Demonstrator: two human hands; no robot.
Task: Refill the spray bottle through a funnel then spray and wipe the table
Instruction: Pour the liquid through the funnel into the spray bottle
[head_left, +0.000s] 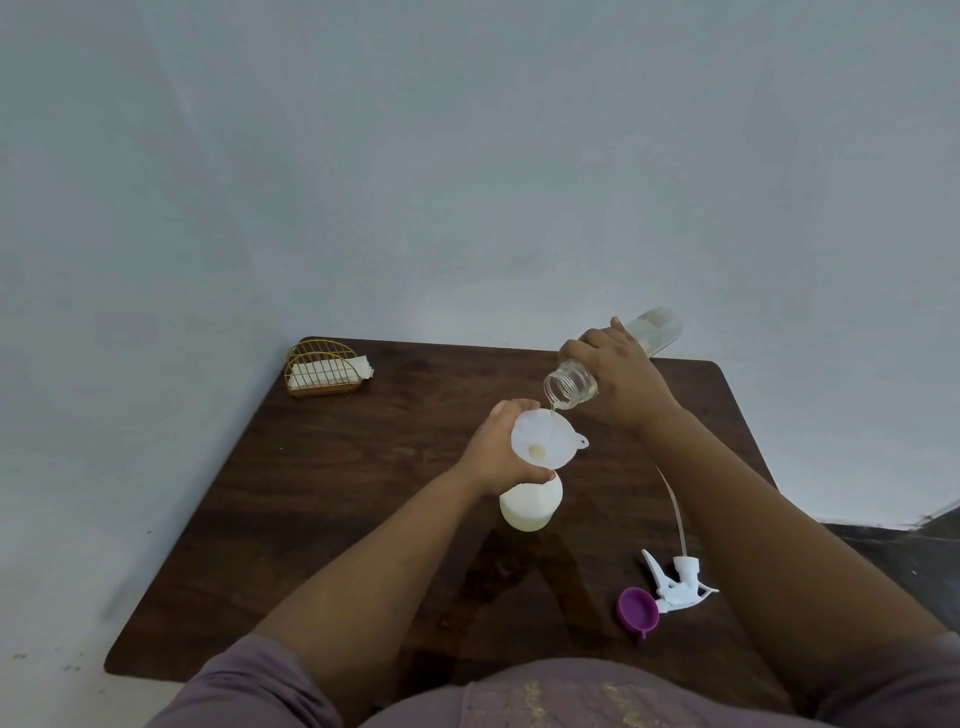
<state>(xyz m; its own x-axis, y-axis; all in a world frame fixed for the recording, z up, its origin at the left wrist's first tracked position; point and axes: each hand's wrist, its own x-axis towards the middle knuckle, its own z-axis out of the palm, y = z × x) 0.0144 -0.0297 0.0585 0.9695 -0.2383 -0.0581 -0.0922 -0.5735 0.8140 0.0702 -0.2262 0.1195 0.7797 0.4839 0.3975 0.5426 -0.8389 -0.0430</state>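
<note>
Dark wood makes up the table (332, 519), its near edge cut off by the person's mauve-clad body at the bottom of the view; a damp-looking patch darkens the wood just in front of the body.

Next in size, the clear refill bottle (613, 364) is tilted mouth-down above the table, its far end blurred against the pale wall. The right hand (618, 379) wraps around its middle, so most of the barrel is hidden behind the fingers; a thin stream leaves the threaded mouth and meets the funnel's rim.

The white spray bottle (530, 506) stands upright near the table's centre. Only its lower body shows, with pale liquid faintly visible at the bottom. The left hand (498, 452) is curled around its neck and the funnel's stem, hiding where the two join.

The white funnel (540, 439) sits in the bottle's mouth, a small tab jutting toward the right.

At the far left corner, a gold wire holder (323, 370) contains folded white napkins (332, 371).

Near the right forearm lies the white trigger sprayer head (678, 579), its clear dip tube running away toward the centre, partly hard to see against the wood. Touching it lies a purple cap (638, 609), open side up.
</note>
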